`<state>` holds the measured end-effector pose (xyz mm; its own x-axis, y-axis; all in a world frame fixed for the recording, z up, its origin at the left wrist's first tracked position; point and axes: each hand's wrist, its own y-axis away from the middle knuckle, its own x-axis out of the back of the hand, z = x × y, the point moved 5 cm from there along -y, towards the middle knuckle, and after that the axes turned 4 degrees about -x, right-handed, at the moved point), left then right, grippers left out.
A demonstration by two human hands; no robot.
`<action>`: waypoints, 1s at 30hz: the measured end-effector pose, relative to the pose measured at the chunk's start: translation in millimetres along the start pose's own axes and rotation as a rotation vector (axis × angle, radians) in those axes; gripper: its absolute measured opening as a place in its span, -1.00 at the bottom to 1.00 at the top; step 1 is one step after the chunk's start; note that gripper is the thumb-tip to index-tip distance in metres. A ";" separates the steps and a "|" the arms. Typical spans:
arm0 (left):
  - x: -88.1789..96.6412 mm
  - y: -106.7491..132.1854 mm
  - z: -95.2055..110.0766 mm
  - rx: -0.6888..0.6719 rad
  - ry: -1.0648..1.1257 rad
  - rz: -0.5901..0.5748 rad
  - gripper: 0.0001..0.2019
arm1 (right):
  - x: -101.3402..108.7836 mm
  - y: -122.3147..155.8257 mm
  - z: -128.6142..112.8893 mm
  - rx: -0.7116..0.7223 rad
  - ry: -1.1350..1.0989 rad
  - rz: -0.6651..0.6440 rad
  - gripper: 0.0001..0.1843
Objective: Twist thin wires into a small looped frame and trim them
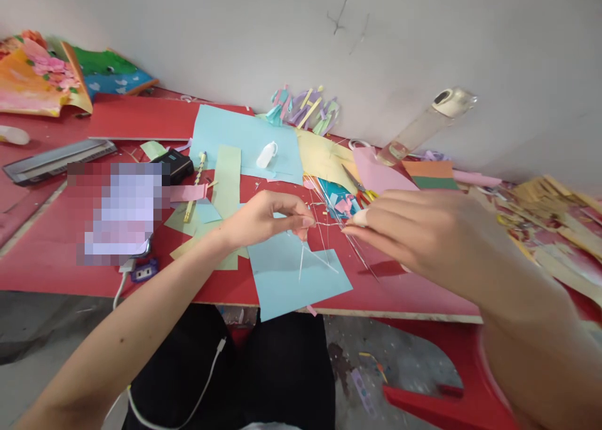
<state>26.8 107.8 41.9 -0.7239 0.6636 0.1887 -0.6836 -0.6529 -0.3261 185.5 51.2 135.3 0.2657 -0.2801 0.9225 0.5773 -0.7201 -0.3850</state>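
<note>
You are pinching a bundle of thin wires [324, 224] between both hands, left hand [263, 220] and right hand [418, 229] closed on its ends, just above the blue paper sheet [296, 279] lying at the red surface's [404, 292] near edge.

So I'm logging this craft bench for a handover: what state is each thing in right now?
left hand: pinched shut on thin wires
right hand: pinched on the same wires, held above the table
light blue sheet: flat, overhanging the red table edge
small white bottle: lying on its side, capped
scissors: lying on paper; open or shut unclear
clear bottle: tilted against the wall
white cable: plugged in, hanging off the edge
</note>
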 end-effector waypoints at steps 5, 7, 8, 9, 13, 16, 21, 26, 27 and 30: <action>5.4 0.0 0.8 -0.100 -0.261 0.227 -0.81 | -5.8 26.2 -9.2 -0.076 0.228 0.321 -0.94; 7.8 1.2 1.0 -0.176 -0.404 0.332 -0.82 | -10.0 41.7 -19.4 -0.133 0.125 0.534 -0.86; 8.3 1.9 1.5 -0.230 -0.483 0.375 -0.84 | -16.1 47.0 -22.2 -0.192 0.060 0.556 -0.86; 7.9 2.7 2.3 -0.296 -0.562 0.405 -0.86 | -24.4 50.0 -22.4 -0.269 -0.044 0.526 -0.86; 1.3 5.8 5.0 -0.551 -0.843 0.433 -0.90 | -55.5 49.5 -9.1 -0.567 -0.475 0.366 -0.68; -3.1 9.2 7.3 -0.679 -0.996 0.446 -0.93 | -64.2 44.3 3.6 -0.695 -0.557 0.388 -0.54; -11.3 15.7 13.9 -0.832 -1.157 0.398 -0.86 | -75.8 44.2 11.6 -0.850 -0.715 0.530 -0.51; -17.9 17.8 20.3 -0.905 -1.245 0.369 -0.88 | -87.4 44.0 11.9 -0.916 -0.936 0.594 -0.60; -18.4 17.5 20.6 -0.905 -1.247 0.373 -0.88 | -88.5 43.3 11.8 -0.924 -0.961 0.596 -0.61; -20.2 15.6 18.8 -0.884 -1.227 0.373 -0.88 | -90.6 41.3 10.7 -0.930 -1.009 0.620 -0.70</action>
<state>29.0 77.4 50.5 -0.7655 -0.4635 0.4463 -0.5039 0.0004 -0.8638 193.6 53.7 35.6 0.9052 -0.4192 0.0697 -0.4016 -0.8975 -0.1825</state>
